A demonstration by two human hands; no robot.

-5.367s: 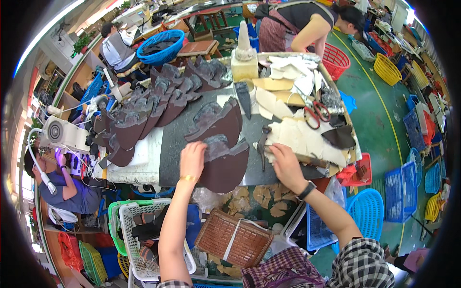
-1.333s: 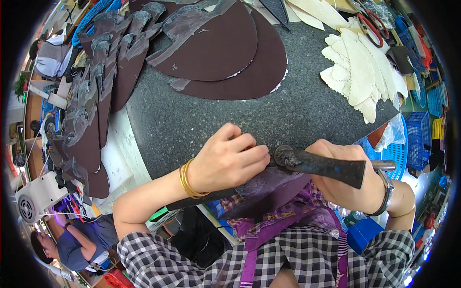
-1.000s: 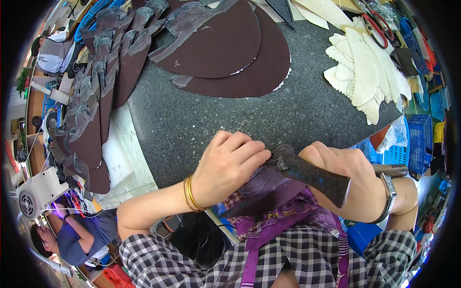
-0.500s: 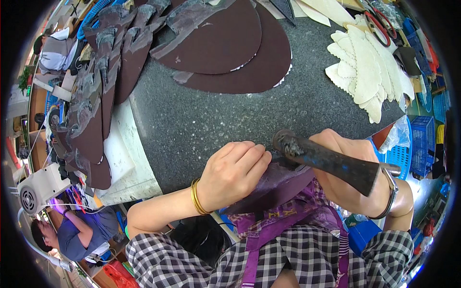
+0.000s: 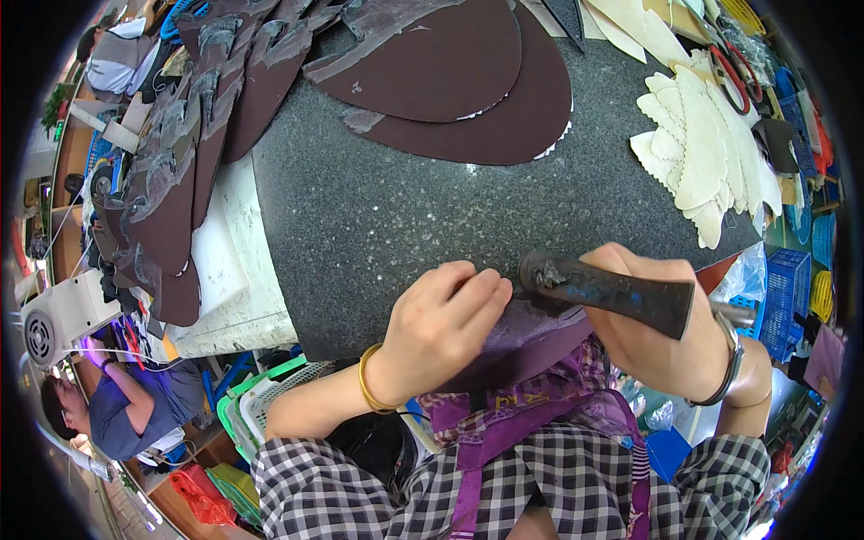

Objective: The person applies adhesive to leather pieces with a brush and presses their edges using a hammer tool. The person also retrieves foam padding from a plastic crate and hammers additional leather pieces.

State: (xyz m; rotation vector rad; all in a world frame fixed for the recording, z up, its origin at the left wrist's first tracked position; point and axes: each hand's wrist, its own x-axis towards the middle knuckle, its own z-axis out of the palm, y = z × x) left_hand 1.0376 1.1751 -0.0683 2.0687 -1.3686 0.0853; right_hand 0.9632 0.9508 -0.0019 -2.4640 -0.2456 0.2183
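The brown panel (image 5: 517,360) lies at the near edge of the dark stone slab (image 5: 387,216), partly under the hands and reaching over the person's apron (image 5: 490,441). A few seconds ago the right hand (image 5: 643,315) was out beside the cream pieces (image 5: 702,144); now it is closed firmly around the handle of the hammer (image 5: 621,292), whose end pokes out to the right. In the latest pictures the hammer head stays just beside the left fingertips, so the panel's border appears to be the part being worked. Whether the hammer touches it is hidden.

The left hand (image 5: 441,324) has its fingers curled nearly closed at the border; its fingertips are covered, so I cannot tell whether they pinch the panel or only press on it.

The panel's visible long axis slants from near left to far right, its greyish border facing far and its plain brown part toward the person. The hammer head lies roughly left to right, round end left, flared end right and slightly nearer. Two more panels (image 5: 423,72) overlap on the slab's far side.
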